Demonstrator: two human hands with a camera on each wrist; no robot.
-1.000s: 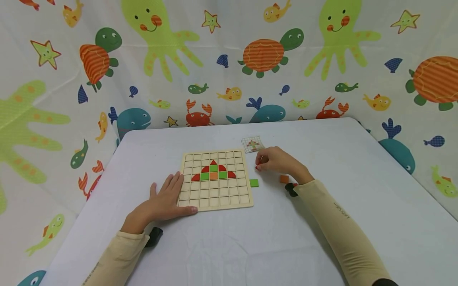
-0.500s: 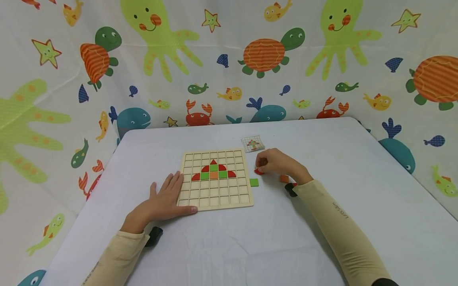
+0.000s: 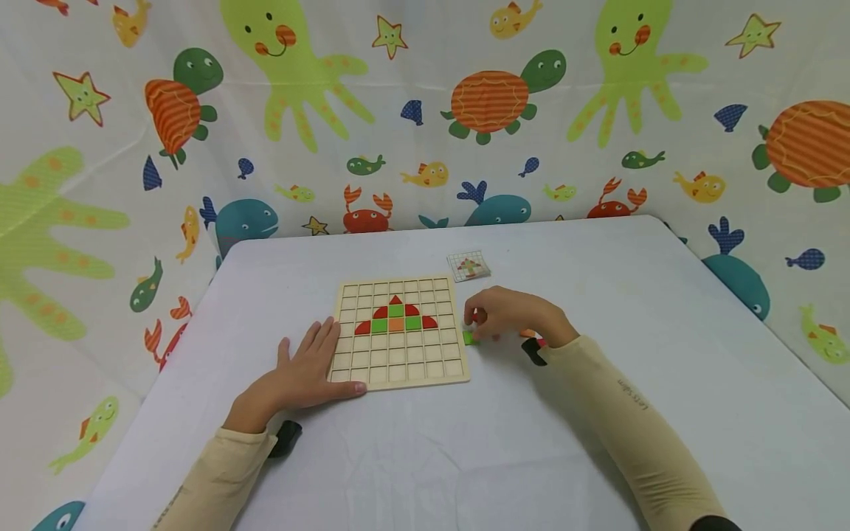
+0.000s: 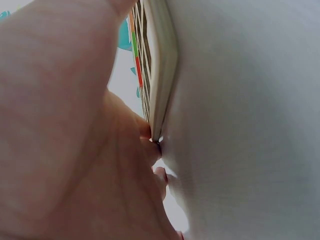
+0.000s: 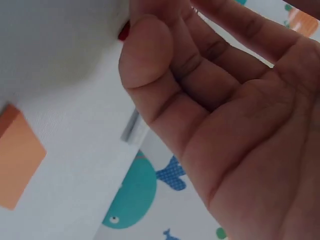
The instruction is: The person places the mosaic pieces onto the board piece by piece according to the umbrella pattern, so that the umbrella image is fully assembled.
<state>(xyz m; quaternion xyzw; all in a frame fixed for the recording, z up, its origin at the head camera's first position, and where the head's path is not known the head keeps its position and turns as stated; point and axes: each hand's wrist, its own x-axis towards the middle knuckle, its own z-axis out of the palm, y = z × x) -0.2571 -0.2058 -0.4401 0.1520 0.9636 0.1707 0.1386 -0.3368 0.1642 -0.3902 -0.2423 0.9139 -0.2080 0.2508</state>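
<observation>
My left hand (image 3: 302,372) lies spread at the left side of a wooden grid board (image 3: 398,361), fingers along its left edge and thumb at its near left corner. In the left wrist view the board (image 4: 165,65) stands edge-on beside the palm. On the grid, red, green and orange tiles form a stepped triangle, with an orange tile (image 3: 396,324) in its bottom row. Right of the board my right hand (image 3: 508,313) hovers with bent fingers over a green square tile (image 3: 468,338), partly covering it. A red piece (image 5: 124,32) shows behind the thumb in the right wrist view.
A small pattern card (image 3: 468,265) lies beyond the board's far right corner. An orange block (image 5: 20,160) lies by the right wrist, partly hidden in the head view. Behind the white table (image 3: 598,280) hangs a curtain (image 3: 412,59) printed with sea animals.
My right hand has left the red piece and moved slightly nearer and leftward to the green tile. The left hand and the tiles on the board have stayed put.
</observation>
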